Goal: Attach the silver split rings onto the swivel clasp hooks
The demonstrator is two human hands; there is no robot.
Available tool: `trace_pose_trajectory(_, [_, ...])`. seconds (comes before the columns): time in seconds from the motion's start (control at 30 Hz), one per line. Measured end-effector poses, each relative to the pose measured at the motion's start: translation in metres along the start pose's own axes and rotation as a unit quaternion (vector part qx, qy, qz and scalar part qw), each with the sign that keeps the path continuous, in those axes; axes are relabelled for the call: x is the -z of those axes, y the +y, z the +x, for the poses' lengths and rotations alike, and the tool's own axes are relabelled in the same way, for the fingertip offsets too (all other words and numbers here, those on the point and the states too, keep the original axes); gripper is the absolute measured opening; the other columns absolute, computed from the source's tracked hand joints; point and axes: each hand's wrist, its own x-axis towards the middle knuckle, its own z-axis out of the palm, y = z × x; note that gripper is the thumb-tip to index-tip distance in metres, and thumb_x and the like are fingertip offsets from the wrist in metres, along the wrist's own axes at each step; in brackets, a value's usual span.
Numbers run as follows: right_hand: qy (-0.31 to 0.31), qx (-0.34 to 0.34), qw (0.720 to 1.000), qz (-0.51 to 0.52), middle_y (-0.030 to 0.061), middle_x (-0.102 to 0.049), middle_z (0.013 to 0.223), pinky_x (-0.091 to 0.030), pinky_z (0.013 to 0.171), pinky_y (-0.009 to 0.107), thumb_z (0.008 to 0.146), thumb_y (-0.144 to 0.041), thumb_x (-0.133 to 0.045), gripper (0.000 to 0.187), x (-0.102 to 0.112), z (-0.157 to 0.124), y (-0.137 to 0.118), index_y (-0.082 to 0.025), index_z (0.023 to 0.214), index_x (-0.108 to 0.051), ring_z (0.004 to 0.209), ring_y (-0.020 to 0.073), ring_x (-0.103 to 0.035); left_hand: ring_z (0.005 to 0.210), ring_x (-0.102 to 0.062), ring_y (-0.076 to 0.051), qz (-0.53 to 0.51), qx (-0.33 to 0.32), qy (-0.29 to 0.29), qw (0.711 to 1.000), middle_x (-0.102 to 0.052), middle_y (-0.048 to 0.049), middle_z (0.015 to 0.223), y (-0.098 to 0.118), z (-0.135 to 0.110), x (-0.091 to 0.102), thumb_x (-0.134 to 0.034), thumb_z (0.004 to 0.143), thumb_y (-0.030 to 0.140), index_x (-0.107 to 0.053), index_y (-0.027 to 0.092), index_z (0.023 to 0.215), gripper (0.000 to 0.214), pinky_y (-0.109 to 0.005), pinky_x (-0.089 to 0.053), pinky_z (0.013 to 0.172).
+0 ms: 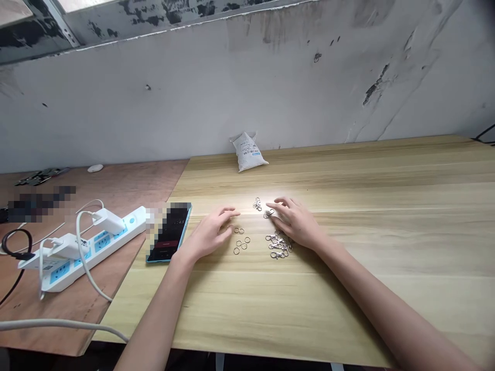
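Note:
My left hand (209, 233) lies palm down on the light wooden table (348, 257), fingers stretched toward several small metal rings (241, 242) scattered just right of it. My right hand (294, 220) rests flat with fingers spread, its fingertips touching a small metal clasp (268, 213). A pile of silver lobster clasps (278, 246) lies under and just left of the right palm. A further small cluster of clasps (257, 204) sits just beyond the fingertips of both hands. Neither hand grips anything.
A phone (170, 233) with a blue case lies left of my left hand. A white power strip (83, 247) with chargers and cables sits on a brown board (127, 180) farther left. A small white bag (247, 151) leans near the wall.

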Motion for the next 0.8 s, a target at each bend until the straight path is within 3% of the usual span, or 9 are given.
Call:
trace_pose_trajectory(0.07, [-0.005,0.016,1.000,-0.023,0.0092,-0.063,0.111,-0.045,0.081,0.036,0.095,-0.029,-0.053,0.023,-0.003,0.002,-0.001,-0.025,0.112,-0.067,0.099,0.0243,-0.056,0.087,-0.063,-0.015,-0.052,-0.005,-0.018,0.998,-0.059,-0.0067,0.124,0.004,0.001,-0.003,-0.050,0.093,0.022,-0.061,0.025,0.118,0.027,-0.032,-0.054,0.080])
trace_pose_trajectory(0.2, [-0.008,0.037,0.998,-0.058,0.0080,-0.065,0.103,-0.042,0.078,0.035,0.096,-0.028,-0.053,0.020,-0.002,0.003,-0.007,-0.022,0.098,-0.071,0.092,0.0219,-0.056,0.091,-0.062,-0.015,-0.140,-0.028,-0.038,0.989,-0.062,-0.0066,0.113,0.013,0.003,-0.008,-0.051,0.093,0.019,-0.062,0.022,0.112,0.022,-0.031,-0.054,0.084])
trace_pose_trajectory(0.43, [0.028,0.050,0.998,-0.008,0.0060,-0.066,0.089,-0.040,0.077,0.032,0.092,-0.020,-0.057,0.014,-0.001,0.004,-0.016,-0.018,0.084,-0.068,0.085,0.0193,-0.057,0.096,-0.063,-0.018,-0.131,-0.031,0.016,0.991,-0.065,-0.0070,0.105,0.022,0.007,-0.017,-0.052,0.091,0.017,-0.066,0.020,0.102,0.018,-0.031,-0.055,0.080])
trace_pose_trajectory(0.6, [0.115,0.050,0.986,0.106,0.0039,-0.067,0.082,-0.041,0.072,0.030,0.090,-0.025,-0.063,0.011,-0.002,0.002,-0.033,-0.020,0.082,-0.068,0.080,0.0180,-0.058,0.078,-0.063,-0.014,-0.228,0.041,0.056,0.971,-0.063,-0.0053,0.097,0.043,0.010,-0.030,-0.056,0.092,0.031,-0.069,0.020,0.096,0.018,-0.024,-0.054,0.058])
trace_pose_trajectory(0.7, [0.149,0.041,0.979,0.137,0.0030,-0.068,0.075,-0.041,0.068,0.030,0.090,-0.029,-0.064,0.017,-0.003,0.001,-0.042,-0.020,0.076,-0.067,0.072,0.0167,-0.057,0.082,-0.063,-0.016,-0.249,0.072,0.102,0.960,-0.064,-0.0055,0.092,0.051,0.012,-0.033,-0.059,0.090,0.035,-0.069,0.018,0.084,0.020,-0.022,-0.052,0.054])
trace_pose_trajectory(0.8, [0.161,0.023,0.974,0.159,0.0024,-0.068,0.069,-0.041,0.064,0.030,0.089,-0.031,-0.065,0.021,-0.003,0.000,-0.047,-0.020,0.071,-0.067,0.066,0.0161,-0.055,0.081,-0.064,-0.017,-0.271,0.090,0.108,0.952,-0.065,-0.0054,0.091,0.052,0.012,-0.032,-0.063,0.087,0.036,-0.070,0.019,0.087,0.018,-0.023,-0.053,0.054])
